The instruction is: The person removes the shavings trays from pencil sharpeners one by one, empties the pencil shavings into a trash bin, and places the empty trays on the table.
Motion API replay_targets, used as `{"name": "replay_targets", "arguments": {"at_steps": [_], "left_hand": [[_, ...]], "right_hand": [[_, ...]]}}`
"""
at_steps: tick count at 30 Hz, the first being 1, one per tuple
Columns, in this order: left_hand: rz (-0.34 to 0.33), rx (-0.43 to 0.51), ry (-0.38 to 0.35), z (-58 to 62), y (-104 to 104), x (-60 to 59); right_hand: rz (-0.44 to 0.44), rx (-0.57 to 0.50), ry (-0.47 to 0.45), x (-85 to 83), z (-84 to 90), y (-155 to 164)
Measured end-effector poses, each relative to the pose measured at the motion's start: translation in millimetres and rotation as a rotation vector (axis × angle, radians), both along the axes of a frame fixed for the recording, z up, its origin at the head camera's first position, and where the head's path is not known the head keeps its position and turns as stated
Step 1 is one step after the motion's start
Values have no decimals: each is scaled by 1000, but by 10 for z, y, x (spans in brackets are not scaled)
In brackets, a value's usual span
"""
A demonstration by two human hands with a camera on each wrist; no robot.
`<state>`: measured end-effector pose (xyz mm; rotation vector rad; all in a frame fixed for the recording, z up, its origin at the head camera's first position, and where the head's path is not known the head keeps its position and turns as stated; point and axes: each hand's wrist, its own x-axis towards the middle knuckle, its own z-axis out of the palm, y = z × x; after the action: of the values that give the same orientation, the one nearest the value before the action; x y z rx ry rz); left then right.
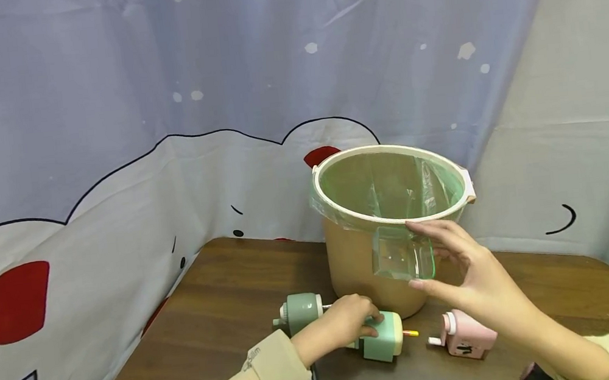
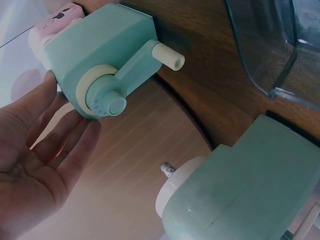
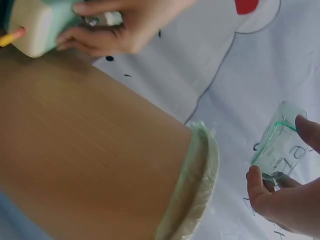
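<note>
My left hand point(image 1: 350, 320) grips a mint-green crank pencil sharpener point(image 1: 383, 336) on the table, thumb and fingers at its sides. A yellow pencil point(image 1: 411, 333) with a reddish tip pokes out of its cream face. In the left wrist view its crank handle point(image 2: 169, 56) shows. My right hand point(image 1: 468, 266) pinches a clear plastic shavings box point(image 1: 403, 254) between thumb and fingers, raised in front of the bin's rim. The right wrist view shows this box point(image 3: 281, 145) tilted, with dark print on it.
A tan waste bin point(image 1: 356, 264) with a green liner stands behind the sharpeners. A darker green sharpener point(image 1: 302, 311) is at the left, a pink one point(image 1: 469, 334) at the right. Another clear tray point(image 2: 265, 65) lies near the left wrist. A patterned curtain point(image 1: 248, 67) hangs behind.
</note>
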<state>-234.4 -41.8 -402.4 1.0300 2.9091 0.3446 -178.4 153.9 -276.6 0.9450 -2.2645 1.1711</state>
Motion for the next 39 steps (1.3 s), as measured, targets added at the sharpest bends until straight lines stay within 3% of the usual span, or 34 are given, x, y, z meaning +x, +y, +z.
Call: {"name": "replay_targets", "arguments": {"at_steps": [8, 13, 23, 26, 29, 32, 39], "left_hand": [[-29, 59, -12, -27, -65, -118], [-44, 70, -14, -31, -85, -183], [-16, 62, -25, -34, -69, -105], [-12, 49, -12, -28, -59, -105], [-17, 42, -1, -21, -46, -106], [-22, 39, 14, -17, -37, -113], [-26, 43, 8, -8, -29, -115]], "right_hand": [[83, 38, -50, 21, -431, 28], [190, 66, -31, 49, -750, -9], [341, 331, -36, 25, -1319, -72], [344, 423, -40, 13, -1470, -90], [322, 487, -124, 9, -1601, -119], [295, 513, -194, -12, -1707, -150], [231, 523, -234, -31, -1819, -169]]}}
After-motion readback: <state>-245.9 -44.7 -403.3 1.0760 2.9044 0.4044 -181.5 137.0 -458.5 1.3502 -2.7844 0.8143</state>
